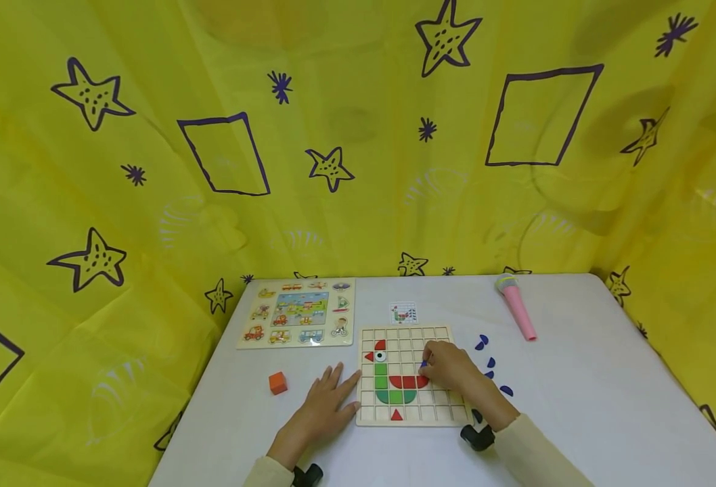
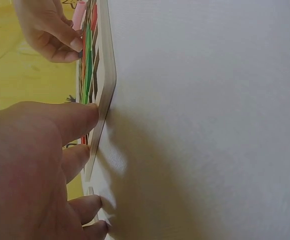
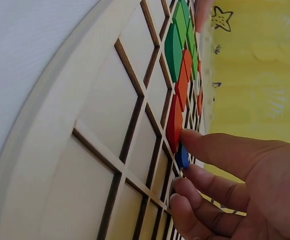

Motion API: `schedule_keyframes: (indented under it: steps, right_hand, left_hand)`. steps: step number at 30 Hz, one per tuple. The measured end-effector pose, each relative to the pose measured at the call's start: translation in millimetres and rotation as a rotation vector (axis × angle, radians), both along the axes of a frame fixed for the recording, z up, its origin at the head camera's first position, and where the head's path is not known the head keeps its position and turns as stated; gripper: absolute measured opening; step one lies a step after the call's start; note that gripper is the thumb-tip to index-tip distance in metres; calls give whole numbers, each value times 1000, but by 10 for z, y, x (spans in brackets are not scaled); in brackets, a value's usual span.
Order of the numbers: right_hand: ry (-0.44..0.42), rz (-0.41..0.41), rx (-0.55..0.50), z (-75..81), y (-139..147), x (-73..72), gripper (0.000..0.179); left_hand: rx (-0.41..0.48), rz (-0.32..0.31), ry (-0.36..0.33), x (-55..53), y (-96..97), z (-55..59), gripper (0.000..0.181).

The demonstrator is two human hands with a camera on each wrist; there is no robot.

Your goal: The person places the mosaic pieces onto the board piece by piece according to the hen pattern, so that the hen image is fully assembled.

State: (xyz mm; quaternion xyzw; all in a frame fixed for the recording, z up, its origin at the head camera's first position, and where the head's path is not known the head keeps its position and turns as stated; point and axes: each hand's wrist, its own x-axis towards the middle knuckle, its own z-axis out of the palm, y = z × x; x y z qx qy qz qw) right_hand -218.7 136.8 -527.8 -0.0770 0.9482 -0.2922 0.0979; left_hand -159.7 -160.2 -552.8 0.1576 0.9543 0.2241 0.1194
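A wooden grid board (image 1: 370, 414) bears a bird figure of red and green pieces, with a round eye piece (image 1: 380, 356) near its top left. My right hand (image 1: 452, 365) pinches a small blue piece (image 3: 183, 156) between thumb and fingertips, right beside the end of the row of red pieces (image 3: 174, 125). Fingers spread, my left hand (image 1: 324, 406) lies at the board's left edge; its thumb and a fingertip touch the rim in the left wrist view. Below the green pieces (image 1: 395, 397) sits a red triangle (image 1: 397, 415).
Several blue pieces (image 1: 506, 391) lie right of the board, with a dark piece (image 1: 477, 416) near its lower right corner. Behind it is a picture card (image 1: 403, 312). A vehicle puzzle (image 1: 254, 341), an orange cube (image 1: 277, 383) and a pink microphone (image 1: 519, 311) also lie on the table.
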Motion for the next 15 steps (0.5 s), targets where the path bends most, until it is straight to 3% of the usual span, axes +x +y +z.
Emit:
schedule_keyframes:
  steps: [7,15]
  right_hand:
    - [-16,2,-19,15,6,-1,15]
    - [23,48,-19,-4,14,-2,13]
  left_hand:
    - [1,8,3,23,1,12,63]
    - [8,3,3,28,15,39,63]
